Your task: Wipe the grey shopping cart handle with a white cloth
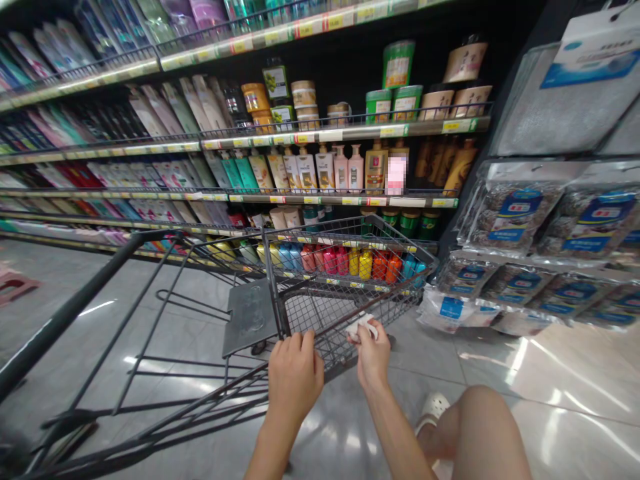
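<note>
My left hand [296, 373] is curled over the near rim of the shopping cart [245, 323]; my right hand [373, 360] pinches a white cloth [361, 327] at that rim, farther along. I'd steady the cart with the left, keeping the cloth bunched clear of the mesh.

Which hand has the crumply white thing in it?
The right hand. Its fingers hold the crumpled white thing, while the left hand is curled over the side rim of the shopping cart.
</note>
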Action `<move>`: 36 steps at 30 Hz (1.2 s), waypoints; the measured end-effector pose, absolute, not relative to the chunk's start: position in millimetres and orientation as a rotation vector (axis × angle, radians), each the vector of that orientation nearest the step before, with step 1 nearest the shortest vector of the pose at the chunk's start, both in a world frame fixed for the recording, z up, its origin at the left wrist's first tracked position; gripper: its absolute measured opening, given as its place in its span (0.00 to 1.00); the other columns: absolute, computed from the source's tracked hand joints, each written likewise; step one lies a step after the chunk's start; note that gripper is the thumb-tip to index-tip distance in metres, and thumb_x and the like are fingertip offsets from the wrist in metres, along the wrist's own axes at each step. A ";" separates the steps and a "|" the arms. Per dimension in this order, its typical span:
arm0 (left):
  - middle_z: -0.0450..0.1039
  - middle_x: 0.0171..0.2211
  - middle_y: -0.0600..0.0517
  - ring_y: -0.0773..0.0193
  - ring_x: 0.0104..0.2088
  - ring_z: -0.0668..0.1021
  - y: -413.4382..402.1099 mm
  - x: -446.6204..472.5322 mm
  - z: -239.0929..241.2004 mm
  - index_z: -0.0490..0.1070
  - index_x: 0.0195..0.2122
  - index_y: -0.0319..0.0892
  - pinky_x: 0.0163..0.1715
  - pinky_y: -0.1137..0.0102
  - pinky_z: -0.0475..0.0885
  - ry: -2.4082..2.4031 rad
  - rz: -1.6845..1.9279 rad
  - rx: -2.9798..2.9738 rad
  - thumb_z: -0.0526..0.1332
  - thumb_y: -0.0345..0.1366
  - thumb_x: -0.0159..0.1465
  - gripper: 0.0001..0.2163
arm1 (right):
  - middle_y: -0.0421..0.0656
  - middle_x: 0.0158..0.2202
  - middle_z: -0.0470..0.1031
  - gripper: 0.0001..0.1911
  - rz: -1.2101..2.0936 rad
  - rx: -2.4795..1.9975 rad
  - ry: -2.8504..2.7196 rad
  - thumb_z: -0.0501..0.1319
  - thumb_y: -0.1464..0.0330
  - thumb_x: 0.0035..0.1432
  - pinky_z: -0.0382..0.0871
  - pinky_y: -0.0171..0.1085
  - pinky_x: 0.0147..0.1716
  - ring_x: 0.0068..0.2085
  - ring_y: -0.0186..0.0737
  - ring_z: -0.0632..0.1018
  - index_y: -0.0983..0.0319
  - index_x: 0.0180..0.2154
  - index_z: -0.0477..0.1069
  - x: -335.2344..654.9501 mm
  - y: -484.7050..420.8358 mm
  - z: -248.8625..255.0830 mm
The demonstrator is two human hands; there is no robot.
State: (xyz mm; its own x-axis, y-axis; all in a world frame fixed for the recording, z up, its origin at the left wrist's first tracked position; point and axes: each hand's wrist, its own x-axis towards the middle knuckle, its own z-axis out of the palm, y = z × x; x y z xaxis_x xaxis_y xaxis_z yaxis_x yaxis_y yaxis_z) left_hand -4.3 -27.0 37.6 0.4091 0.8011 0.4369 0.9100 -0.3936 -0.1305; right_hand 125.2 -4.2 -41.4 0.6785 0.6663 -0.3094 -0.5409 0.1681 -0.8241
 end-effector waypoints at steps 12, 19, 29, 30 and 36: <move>0.70 0.28 0.49 0.57 0.31 0.73 -28.5 -4.5 35.9 0.70 0.40 0.38 0.34 0.64 0.65 -1.466 -0.448 -2.309 0.54 0.29 0.58 0.10 | 0.39 0.31 0.67 0.04 0.438 -1.309 -0.661 0.58 0.72 0.48 0.69 0.34 0.33 0.33 0.36 0.71 0.62 0.30 0.67 119.9 -20.7 -27.8; 0.70 0.28 0.49 0.57 0.30 0.72 -27.8 -2.7 33.5 0.70 0.40 0.38 0.33 0.63 0.65 -1.486 -0.448 -2.274 0.54 0.29 0.58 0.09 | 0.41 0.33 0.64 0.08 0.131 -1.329 -0.994 0.55 0.78 0.52 0.65 0.35 0.37 0.35 0.36 0.69 0.61 0.33 0.68 119.4 -19.2 -38.6; 0.70 0.28 0.49 0.58 0.30 0.72 -26.9 -2.5 32.1 0.70 0.39 0.38 0.33 0.64 0.64 -1.475 -0.466 -2.267 0.54 0.29 0.58 0.09 | 0.42 0.35 0.65 0.07 0.088 -1.358 -0.945 0.55 0.77 0.53 0.65 0.37 0.39 0.38 0.37 0.70 0.61 0.33 0.68 137.3 -12.0 -83.5; 0.70 0.28 0.49 0.58 0.30 0.72 -26.5 -2.5 31.9 0.70 0.39 0.38 0.33 0.64 0.64 -1.472 -0.475 -2.264 0.54 0.29 0.58 0.09 | 0.42 0.35 0.65 0.06 0.121 -1.373 -0.926 0.56 0.76 0.52 0.65 0.37 0.39 0.38 0.38 0.70 0.61 0.32 0.68 141.2 -11.1 -93.4; 0.70 0.27 0.50 0.58 0.29 0.72 -25.9 -3.8 29.4 0.70 0.38 0.39 0.32 0.64 0.64 -1.455 -0.507 -2.251 0.55 0.29 0.58 0.08 | 0.41 0.31 0.67 0.05 0.418 -1.491 -0.672 0.58 0.72 0.45 0.65 0.38 0.37 0.35 0.40 0.71 0.62 0.28 0.70 161.5 -10.0 -163.9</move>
